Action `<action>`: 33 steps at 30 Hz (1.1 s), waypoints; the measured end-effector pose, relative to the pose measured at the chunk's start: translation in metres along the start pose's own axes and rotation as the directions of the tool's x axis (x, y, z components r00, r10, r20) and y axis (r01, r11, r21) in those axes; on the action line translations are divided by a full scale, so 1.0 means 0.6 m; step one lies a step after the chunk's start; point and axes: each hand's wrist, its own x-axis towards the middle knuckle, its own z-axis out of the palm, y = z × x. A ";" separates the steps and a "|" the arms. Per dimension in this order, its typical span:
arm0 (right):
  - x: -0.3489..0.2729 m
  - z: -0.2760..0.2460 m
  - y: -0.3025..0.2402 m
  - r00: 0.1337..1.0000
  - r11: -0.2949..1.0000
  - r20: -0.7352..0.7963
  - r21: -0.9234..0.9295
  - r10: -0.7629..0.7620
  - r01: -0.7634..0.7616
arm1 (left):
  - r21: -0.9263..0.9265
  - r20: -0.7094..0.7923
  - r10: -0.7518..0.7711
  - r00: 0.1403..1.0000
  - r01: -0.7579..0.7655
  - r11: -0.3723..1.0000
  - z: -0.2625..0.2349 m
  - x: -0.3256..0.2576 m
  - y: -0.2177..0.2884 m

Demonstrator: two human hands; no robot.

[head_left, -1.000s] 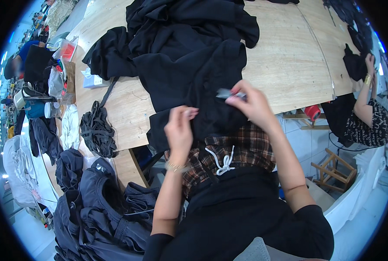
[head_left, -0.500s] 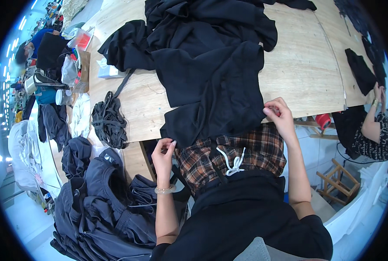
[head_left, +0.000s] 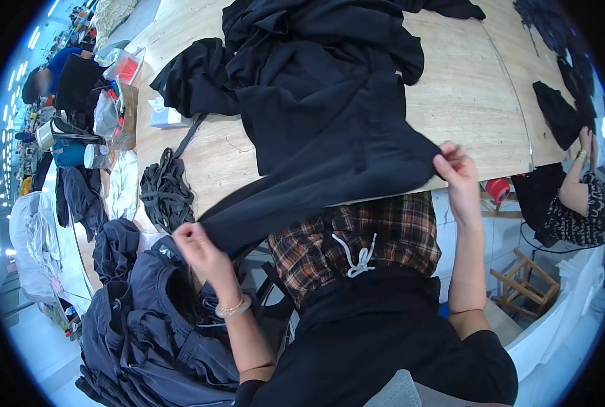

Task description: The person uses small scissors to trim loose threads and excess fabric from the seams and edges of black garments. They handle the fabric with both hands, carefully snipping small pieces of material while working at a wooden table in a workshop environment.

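A black cloth garment is drawn out along the table's near edge; two leg-like parts show, but its exact kind is unclear. My left hand is closed on its lower left corner, out past the edge and above a heap of dark clothes. At the other end, my right hand pinches the garment's right corner. Between both hands the near part is pulled taut on a slant, over my plaid shorts. Its far part still lies on the table, against a larger pile of black cloth.
Dark grey garments are heaped at the lower left. A bundle of black strips and a tissue box lie on the wooden table. Right, another person's hands touch black cloth; a wooden stool stands below.
My left hand has moved left and slightly down with the garment's corner, stretching its near part. My right hand has shifted slightly right, pulling its corner out.
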 end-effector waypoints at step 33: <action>0.056 0.099 0.047 0.912 0.735 0.053 0.573 0.407 -0.362 | -0.471 0.421 0.455 0.784 -0.240 0.849 0.300 -0.080 0.197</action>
